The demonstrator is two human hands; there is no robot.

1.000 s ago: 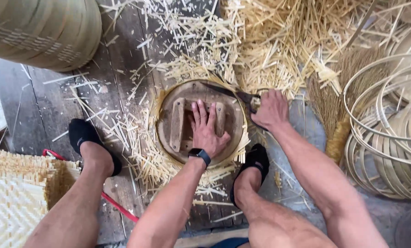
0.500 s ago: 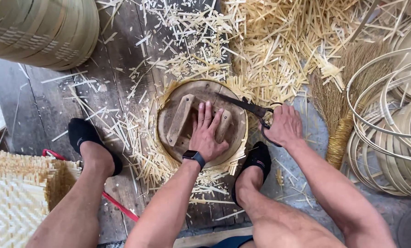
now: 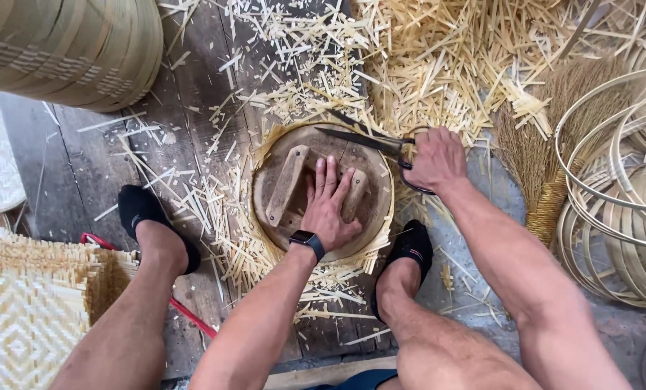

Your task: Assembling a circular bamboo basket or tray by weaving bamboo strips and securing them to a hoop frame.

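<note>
The left hand [image 3: 328, 209] lies flat on a round wooden board [image 3: 323, 189] on the floor [image 3: 85, 173], its fingers [image 3: 323, 177] spread a little between two wooden bars. The right hand [image 3: 436, 160] grips the handles of dark scissors [image 3: 370, 139], fingers curled tight. The blades lie over the board's far edge. Cut straw bits [image 3: 409, 65] lie all around, between two black-socked feet.
</note>
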